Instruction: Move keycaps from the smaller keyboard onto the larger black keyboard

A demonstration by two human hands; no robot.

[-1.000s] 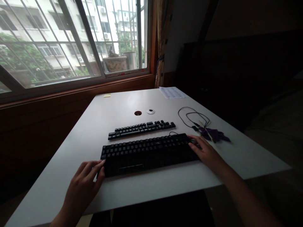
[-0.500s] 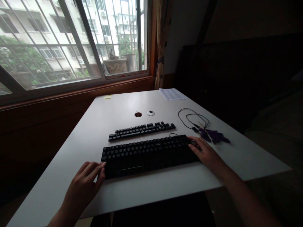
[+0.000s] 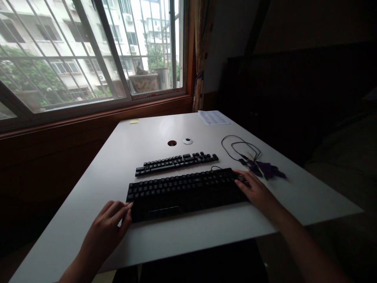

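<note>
A black keyboard (image 3: 188, 196) lies near the front of the white table. Its upper rows carry keycaps, while the lower part looks dark and bare. My left hand (image 3: 110, 222) is closed at the keyboard's left edge, thumb and fingers pinched there; whether a small keycap is between the fingertips is hidden. At the opposite end, my right hand (image 3: 253, 188) grips the right edge, thumb on top and fingers behind. Just beyond the keyboard, loose black keycaps (image 3: 176, 163) are laid out in rows.
Right of the keyboard are a coiled black cable (image 3: 235, 136), a purple cloth item (image 3: 269, 170) and a thin stick (image 3: 260, 171). Farther back on the white table (image 3: 141, 137) are a round hole (image 3: 172, 143), a white cover (image 3: 187, 141), printed paper (image 3: 215, 117) and yellow notes (image 3: 134, 121).
The keyboard's left end and my left hand have shifted very slightly to the right. My right hand stays at the right edge, and the loose keycaps have not moved.
</note>
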